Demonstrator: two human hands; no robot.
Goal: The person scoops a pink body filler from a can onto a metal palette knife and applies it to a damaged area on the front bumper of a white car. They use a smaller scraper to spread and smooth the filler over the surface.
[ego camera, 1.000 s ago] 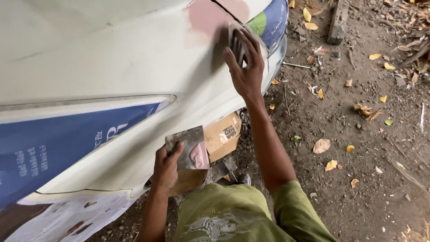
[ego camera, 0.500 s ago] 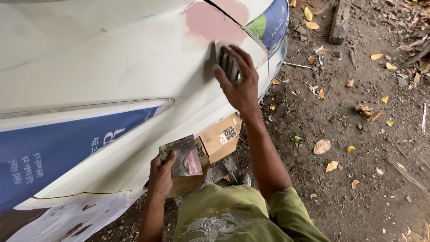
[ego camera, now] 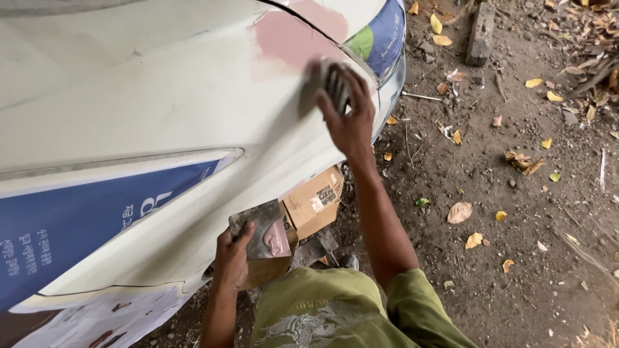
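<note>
While the right hand is closed around a sanding block, that block is pressed flat on the car panel below a pink filler patch. A grey mixing board bearing pink filler is gripped by the left hand.

The tool under the right hand is blurry, so its kind is hard to tell. The hand covers most of it. The white car body is cut off at the top and left edges. The brown box is partly hidden behind the arm and the flat board in the left hand. The paper sheet runs off the bottom edge. The person's shirt is cut off there too.
</note>
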